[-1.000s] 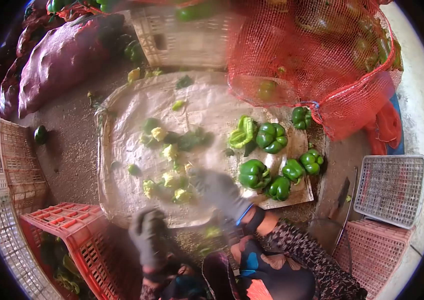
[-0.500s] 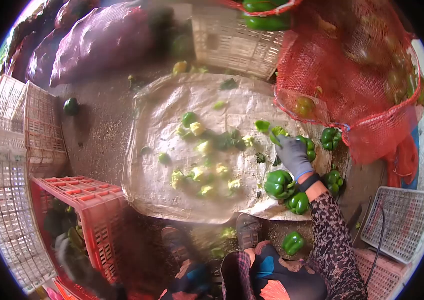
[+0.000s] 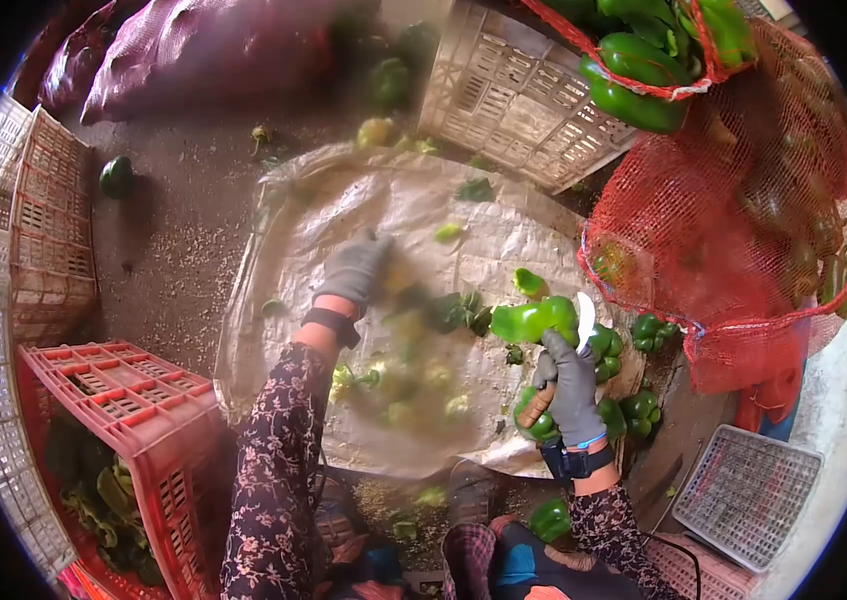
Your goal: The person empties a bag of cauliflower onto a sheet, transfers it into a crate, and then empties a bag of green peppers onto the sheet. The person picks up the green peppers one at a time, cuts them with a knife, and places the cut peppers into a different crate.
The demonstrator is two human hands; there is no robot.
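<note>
My gloved right hand [image 3: 574, 390] is closed around a small knife. Its curved pale blade [image 3: 586, 318] points up past my fingers, and the brown handle [image 3: 538, 404] sticks out at the lower left. A long green bell pepper [image 3: 529, 321] lies right at my fingertips, beside the blade. Another green pepper [image 3: 536, 418] is partly hidden below that hand. My gloved left hand [image 3: 354, 270] is over the pale sheet [image 3: 284, 240], its fingers blurred, near scattered yellowish-green pepper scraps. More peppers [image 3: 642, 410] sit right of my right hand.
A red mesh sack [image 3: 714, 240] of peppers fills the upper right, near a beige crate [image 3: 524, 100]. A red crate [image 3: 124, 380] with dark green peppers stands at left, before stacked white crates [image 3: 49, 230]. Purple sacks [image 3: 204, 60] lie behind. A grey crate [image 3: 749, 495] sits at lower right.
My left hand has come from beside the red crate to over the sheet. My right hand has drawn back toward me, where the knife blade and a pepper now show. The view has shifted.
</note>
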